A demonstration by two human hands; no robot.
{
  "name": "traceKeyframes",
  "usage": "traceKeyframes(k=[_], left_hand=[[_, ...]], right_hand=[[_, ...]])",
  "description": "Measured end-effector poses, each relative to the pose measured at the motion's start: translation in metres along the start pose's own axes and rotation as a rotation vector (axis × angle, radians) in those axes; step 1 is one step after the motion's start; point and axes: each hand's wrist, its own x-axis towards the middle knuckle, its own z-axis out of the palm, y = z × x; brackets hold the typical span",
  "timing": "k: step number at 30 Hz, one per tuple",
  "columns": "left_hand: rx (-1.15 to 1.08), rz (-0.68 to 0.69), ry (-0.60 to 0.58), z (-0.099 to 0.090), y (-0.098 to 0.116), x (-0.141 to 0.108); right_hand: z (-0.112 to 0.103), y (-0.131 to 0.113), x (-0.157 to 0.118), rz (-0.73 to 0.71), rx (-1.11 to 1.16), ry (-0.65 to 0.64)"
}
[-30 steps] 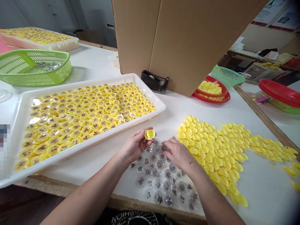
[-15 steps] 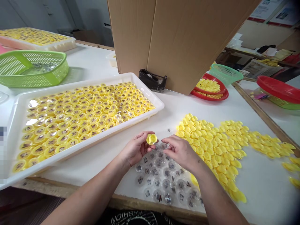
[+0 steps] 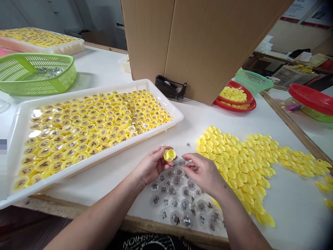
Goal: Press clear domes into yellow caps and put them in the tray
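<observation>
My left hand [image 3: 155, 165] is closed on a small yellow plastic cup [image 3: 170, 155], pinched between thumb and fingers with its round mouth turned toward me. Facing it, my right hand [image 3: 199, 168] has thumb and forefinger apart and curved. By those fingertips lies a clear round piece [image 3: 181, 162]; no firm grip on it shows. Below both hands, many clear domed pieces with small dark printed pictures [image 3: 185, 205] are spread over the white table [image 3: 145, 208]. A loose heap of yellow cup pieces [image 3: 234, 156] covers the table beyond my right hand.
A white tray [image 3: 179, 116] packed with yellow cups bearing pictures stands at the left. Behind are a black tape dispenser [image 3: 170, 88], a tall cardboard box [image 3: 203, 45] and red plates [image 3: 247, 106] of yellow pieces. A green basket [image 3: 59, 81] sits at far left.
The whole view has shifted slightly to the side. Both hands keep nearly the same pose, with the yellow cup still in my left hand.
</observation>
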Motion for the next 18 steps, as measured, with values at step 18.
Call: traceKeyframes(k=[18], left_hand=[[-0.058, -0.056, -0.043, 0.001, -0.006, 0.001]], right_hand=[[0.024, -0.013, 0.003, -0.527, -0.285, 0.293]])
